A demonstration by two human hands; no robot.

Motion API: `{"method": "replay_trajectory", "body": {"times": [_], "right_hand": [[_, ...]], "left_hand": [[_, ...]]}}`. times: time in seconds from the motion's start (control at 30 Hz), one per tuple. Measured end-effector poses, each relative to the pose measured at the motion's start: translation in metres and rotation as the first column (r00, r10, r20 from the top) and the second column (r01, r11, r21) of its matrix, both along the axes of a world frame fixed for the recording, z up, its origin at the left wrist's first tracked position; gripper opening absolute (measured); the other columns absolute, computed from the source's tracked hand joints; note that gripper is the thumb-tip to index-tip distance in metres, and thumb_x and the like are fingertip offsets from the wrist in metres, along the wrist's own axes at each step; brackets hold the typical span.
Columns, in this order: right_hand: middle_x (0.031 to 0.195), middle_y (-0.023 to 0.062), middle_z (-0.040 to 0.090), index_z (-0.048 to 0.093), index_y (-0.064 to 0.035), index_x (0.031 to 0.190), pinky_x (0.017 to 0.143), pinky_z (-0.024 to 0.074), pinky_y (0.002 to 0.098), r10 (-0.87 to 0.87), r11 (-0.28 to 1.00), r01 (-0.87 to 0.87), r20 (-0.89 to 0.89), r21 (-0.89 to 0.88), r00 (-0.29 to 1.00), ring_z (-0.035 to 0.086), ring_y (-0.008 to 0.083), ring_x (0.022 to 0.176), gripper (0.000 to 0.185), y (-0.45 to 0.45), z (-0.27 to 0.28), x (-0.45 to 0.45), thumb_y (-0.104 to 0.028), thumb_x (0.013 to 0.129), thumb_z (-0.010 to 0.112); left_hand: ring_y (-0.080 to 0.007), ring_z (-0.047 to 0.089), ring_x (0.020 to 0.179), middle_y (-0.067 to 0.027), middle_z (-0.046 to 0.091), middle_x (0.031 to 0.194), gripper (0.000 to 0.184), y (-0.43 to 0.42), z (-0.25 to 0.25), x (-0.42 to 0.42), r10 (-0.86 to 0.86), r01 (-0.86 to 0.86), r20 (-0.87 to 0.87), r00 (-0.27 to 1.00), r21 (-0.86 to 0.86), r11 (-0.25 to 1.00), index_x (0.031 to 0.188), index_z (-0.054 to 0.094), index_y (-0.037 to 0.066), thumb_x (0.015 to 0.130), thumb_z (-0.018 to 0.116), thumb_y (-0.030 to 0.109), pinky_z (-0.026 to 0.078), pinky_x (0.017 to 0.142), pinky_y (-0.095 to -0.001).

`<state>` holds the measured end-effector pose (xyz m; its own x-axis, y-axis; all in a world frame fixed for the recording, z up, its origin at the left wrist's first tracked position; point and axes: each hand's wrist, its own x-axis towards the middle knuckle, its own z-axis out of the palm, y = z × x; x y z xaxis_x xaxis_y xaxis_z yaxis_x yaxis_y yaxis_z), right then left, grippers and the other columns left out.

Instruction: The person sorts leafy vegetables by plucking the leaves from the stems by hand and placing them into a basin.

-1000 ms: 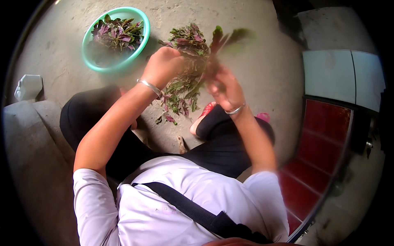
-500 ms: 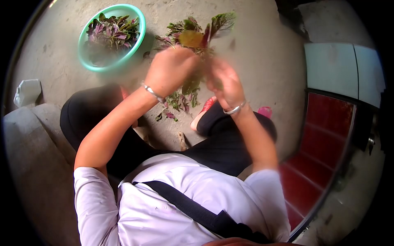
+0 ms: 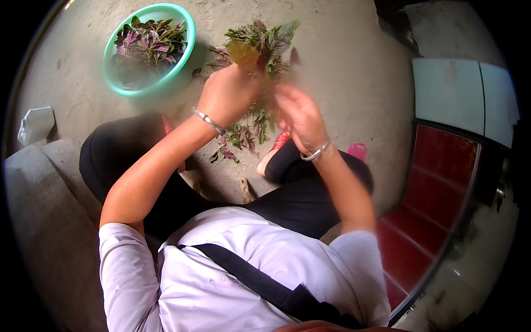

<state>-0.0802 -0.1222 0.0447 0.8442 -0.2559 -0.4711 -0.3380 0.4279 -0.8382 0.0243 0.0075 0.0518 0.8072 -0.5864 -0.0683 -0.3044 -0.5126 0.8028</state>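
Note:
My left hand [image 3: 229,95] is closed on a leafy sprig [image 3: 242,54], whose yellowish leaf sticks up above the knuckles. Close beside it, my right hand [image 3: 300,116] has its fingers bent together against the stems, blurred where they meet the plant. Under and beyond both hands, a pile of green and purple leaves [image 3: 255,130] lies on the floor, partly hidden by them. A turquoise basin [image 3: 191,47] at the upper left holds more purple-green leaves [image 3: 152,44].
Grey floor [image 3: 354,83] surrounds the pile. My crossed legs [image 3: 287,202] are below the hands, with a small piece of wood [image 3: 245,190] between them. A white plastic container [image 3: 36,126] is at the far left; a pale cabinet [image 3: 448,97] above red tiles [image 3: 440,171] stands right.
The yellowish leaf has come into view above my left hand, and the sprig's leafy top has shifted left. My left hand has opened no gap; the basin appears slightly higher and farther left.

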Motion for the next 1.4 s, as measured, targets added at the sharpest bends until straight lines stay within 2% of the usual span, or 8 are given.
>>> {"method": "replay_trajectory", "body": {"times": [0.2,0.37,0.77,1.03,1.27,1.3,1.37,1.4], "right_hand": [[0.084,0.0019,0.057,0.052,-0.0038,0.1,0.045,0.0334,0.0168,0.064,0.975,-0.079,0.075,0.209,0.995,0.045,0.0058,0.056,0.016,-0.008,0.0,-0.005,-0.011,0.086,0.05],[0.101,0.0069,0.057,0.049,-0.0044,0.106,0.056,0.0362,0.0244,-0.086,0.899,-0.022,0.225,0.437,0.97,0.045,0.013,0.062,0.022,-0.026,-0.004,-0.006,-0.009,0.085,0.049],[0.104,0.0068,0.058,0.051,-0.0055,0.108,0.067,0.0486,0.0278,-0.086,0.912,-0.007,0.207,0.41,0.974,0.058,0.0136,0.073,0.021,-0.031,-0.016,-0.004,-0.012,0.087,0.05],[0.099,0.0069,0.059,0.052,-0.0053,0.105,0.061,0.0453,0.0258,-0.101,0.864,0.011,0.153,0.503,0.983,0.055,0.0129,0.069,0.018,-0.027,-0.01,-0.004,-0.013,0.088,0.049],[0.086,0.0008,0.06,0.058,-0.0045,0.098,0.055,0.0414,0.0199,0.153,0.975,-0.169,0.112,0.147,0.982,0.052,0.0066,0.066,0.016,-0.018,0.002,0.0,-0.013,0.086,0.053],[0.081,-0.0017,0.06,0.061,-0.0038,0.095,0.053,0.0399,0.0174,0.211,0.977,-0.21,0.024,-0.041,0.977,0.049,0.0032,0.062,0.016,-0.016,0.004,0.002,-0.015,0.084,0.058],[0.076,-0.0028,0.058,0.061,-0.0034,0.094,0.052,0.0386,0.0166,0.302,0.939,-0.298,0.002,-0.169,0.953,0.047,0.0026,0.059,0.017,-0.019,0.003,0.003,-0.016,0.083,0.059],[0.074,-0.0033,0.058,0.062,-0.0032,0.094,0.051,0.038,0.0162,0.346,0.911,-0.339,-0.013,-0.235,0.938,0.046,0.0023,0.058,0.017,-0.02,0.002,0.003,-0.016,0.083,0.06]], "left_hand": [[-0.0314,0.057,0.063,-0.0148,0.056,0.068,0.01,0.013,-0.021,0.014,-0.069,0.075,0.365,0.928,-0.004,0.997,0.079,0.053,0.003,0.072,0.058,0.008,0.044,0.056,-0.0374],[-0.0316,0.054,0.075,-0.014,0.059,0.076,0.017,0.025,-0.052,0.019,-0.287,0.125,0.331,0.899,0.434,0.892,0.088,0.057,0.007,0.074,0.061,0.016,0.043,0.069,-0.0398],[-0.0309,0.058,0.081,-0.0134,0.062,0.08,0.019,0.026,-0.028,0.028,-0.112,0.085,0.238,0.965,0.119,0.989,0.091,0.06,0.009,0.077,0.047,0.009,0.046,0.072,-0.0399],[-0.0113,0.059,0.086,-0.0058,0.063,0.086,0.017,0.03,-0.02,0.056,0.155,-0.161,-0.044,0.987,-0.222,0.962,0.099,0.056,0.0,0.084,0.054,0.007,0.046,0.074,-0.0239],[-0.0046,0.053,0.069,-0.0005,0.06,0.079,0.015,0.026,-0.014,0.044,-0.369,-0.05,-0.769,0.521,-0.459,0.887,0.092,0.06,0.003,0.086,0.051,0.013,0.042,0.063,-0.017],[-0.0045,0.054,0.067,0.0007,0.06,0.077,0.014,0.022,0.019,0.035,-0.218,0.036,-0.833,0.509,-0.233,0.972,0.087,0.062,0.003,0.084,0.055,0.015,0.043,0.06,-0.0157],[-0.0037,0.054,0.064,0.002,0.06,0.073,0.015,0.019,-0.023,0.037,-0.568,0.452,-0.378,0.731,-0.355,0.818,0.084,0.063,0.004,0.082,0.059,0.018,0.042,0.059,-0.0158],[-0.0035,0.053,0.064,0.0022,0.06,0.071,0.016,0.019,-0.024,0.037,-0.611,0.379,-0.529,0.589,-0.486,0.787,0.084,0.063,0.003,0.082,0.061,0.019,0.042,0.059,-0.0162]]}}
